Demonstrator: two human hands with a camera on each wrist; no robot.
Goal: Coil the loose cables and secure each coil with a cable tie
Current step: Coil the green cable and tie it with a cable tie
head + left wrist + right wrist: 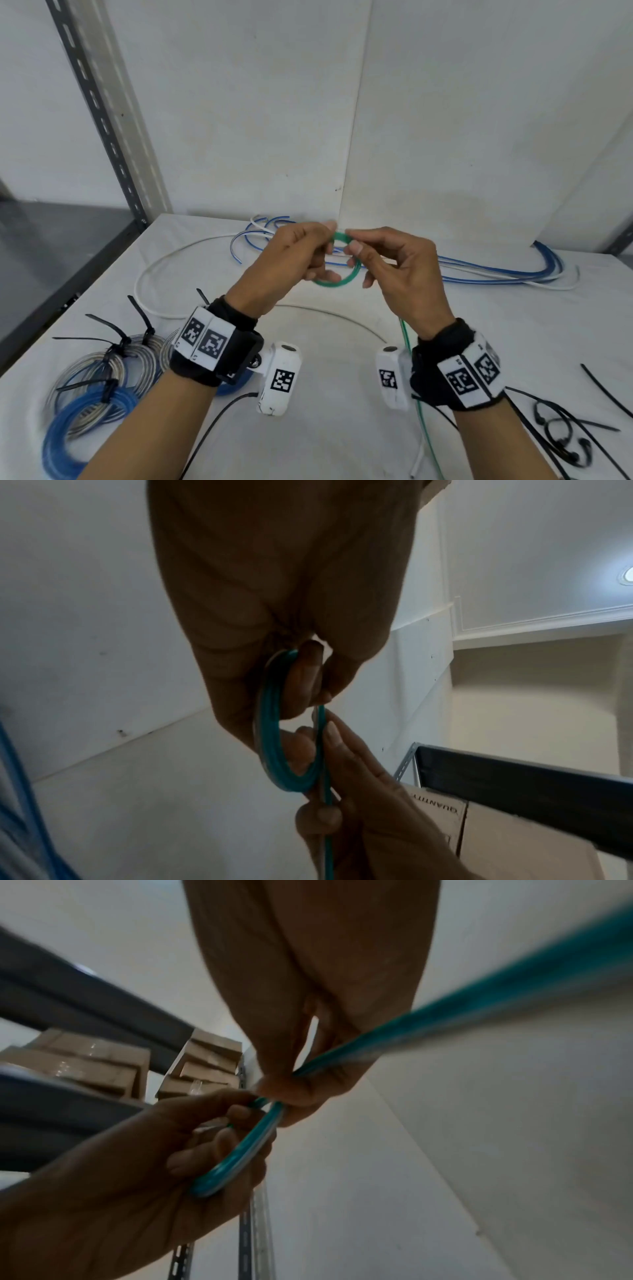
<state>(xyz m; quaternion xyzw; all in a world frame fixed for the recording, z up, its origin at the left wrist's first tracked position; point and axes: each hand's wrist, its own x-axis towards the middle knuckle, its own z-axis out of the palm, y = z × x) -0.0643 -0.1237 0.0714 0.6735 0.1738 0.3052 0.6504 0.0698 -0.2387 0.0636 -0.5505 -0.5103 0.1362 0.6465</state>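
A small green cable coil (337,278) is held up above the table between both hands. My left hand (301,253) grips the coil's left side, fingers curled through the loop (270,739). My right hand (373,253) pinches the green strand at the coil's top right (274,1112). The cable's loose tail (423,421) runs down past my right wrist to the table's front edge. Loose blue and white cables (496,274) lie at the back of the table. Black cable ties (565,431) lie at the front right.
Several finished blue and clear coils (102,383) bound with black ties sit at the front left. A long white cable (164,263) loops across the table's left half. A grey metal shelf upright (99,109) stands at the left, and a white wall panel closes off the back.
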